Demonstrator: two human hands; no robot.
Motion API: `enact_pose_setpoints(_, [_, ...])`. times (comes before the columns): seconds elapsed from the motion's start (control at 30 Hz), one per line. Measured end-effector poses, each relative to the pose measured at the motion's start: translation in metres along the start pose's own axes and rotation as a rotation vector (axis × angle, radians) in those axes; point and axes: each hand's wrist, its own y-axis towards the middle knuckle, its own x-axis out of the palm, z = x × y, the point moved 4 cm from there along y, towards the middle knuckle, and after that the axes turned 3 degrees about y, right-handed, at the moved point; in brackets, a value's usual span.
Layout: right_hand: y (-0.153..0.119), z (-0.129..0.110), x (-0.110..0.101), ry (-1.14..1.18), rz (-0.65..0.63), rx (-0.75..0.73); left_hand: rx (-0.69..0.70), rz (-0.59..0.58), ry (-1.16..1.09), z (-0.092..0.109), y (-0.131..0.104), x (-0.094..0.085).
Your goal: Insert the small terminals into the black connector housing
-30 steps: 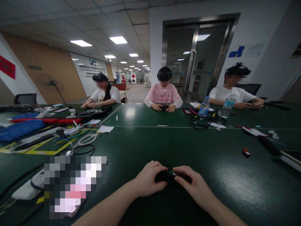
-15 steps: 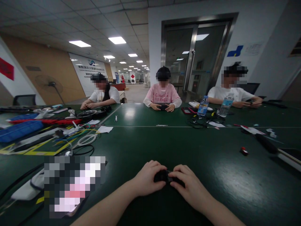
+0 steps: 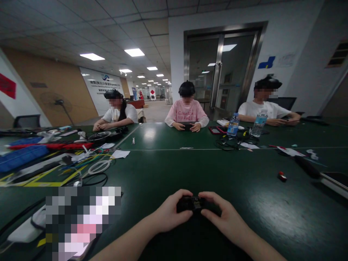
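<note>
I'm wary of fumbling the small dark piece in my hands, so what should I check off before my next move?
1. Left hand secure on the black object: ok, fingers and thumb close on its left end.
2. Right hand secure: ok, fingertips and thumb close on the other end.
3. Inner parts of the object seated properly: cannot tell, too dark and small.
4. Small red item out of the way: ok, it lies beyond the right hand, not touching it.
5. White coiled cable away from both hands: ok, it lies off to the left.
</note>
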Motion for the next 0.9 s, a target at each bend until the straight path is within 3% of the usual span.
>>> enact_pose_setpoints(0.17, [0.003, -0.004, -0.004, 0.143, 0.065, 0.004, -0.024, 0.086, -0.534, -0.003, 0.008, 0.008])
enact_pose_setpoints(0.37, [0.003, -0.012, -0.009, 0.089, 0.087, -0.059, -0.343, 0.009, -1.214, 0.006, 0.007, 0.029])
enact_pose_setpoints(0.5, [0.005, -0.016, -0.011, 0.059, 0.063, -0.071, -0.425, 0.135, -1.3, 0.009, 0.008, 0.031])
enact_pose_setpoints(0.63, [0.008, -0.016, -0.008, 0.07, 0.044, -0.048, -0.396, 0.25, -1.313, 0.004, 0.01, 0.036])
enact_pose_setpoints(0.77, [0.004, -0.012, -0.006, 0.07, 0.072, -0.047, -0.383, 0.243, -1.351, -0.002, 0.008, 0.042])
enact_pose_setpoints(0.9, [-0.004, -0.001, -0.004, 0.066, 0.076, -0.015, -0.336, 0.157, -1.321, -0.005, 0.004, 0.043])
